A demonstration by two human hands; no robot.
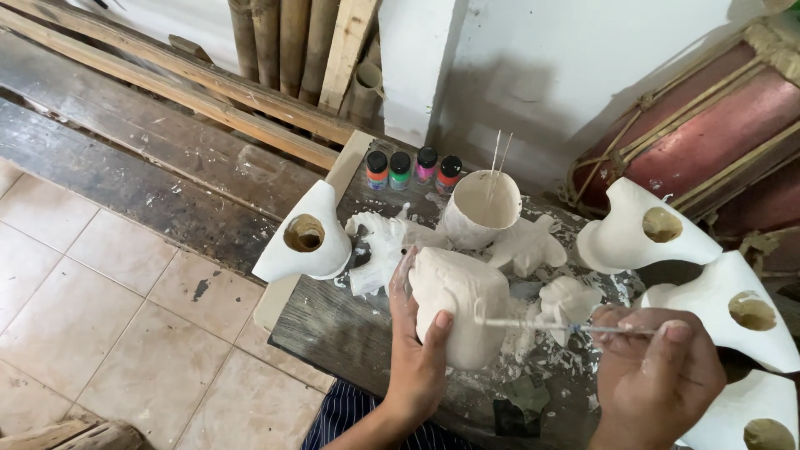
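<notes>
White carved figure (461,304) stands upright on the counter (333,321) with your left hand (419,354) wrapped round its near side, while your right hand's (654,375) fingers pinch a thin brush (554,326) lying crosswise, tip touching its right flank.

Free room: bare strip of dark surface (333,321) at lower left of the board, and tiled floor (100,292) at frame left. Obstacles: white funnel-shaped piece (304,237) at left edge; three more (642,229) crowding the right; white pot (482,208) and four small paint bottles (412,169) blocking the upper centre; white figurines (533,246) between.
</notes>
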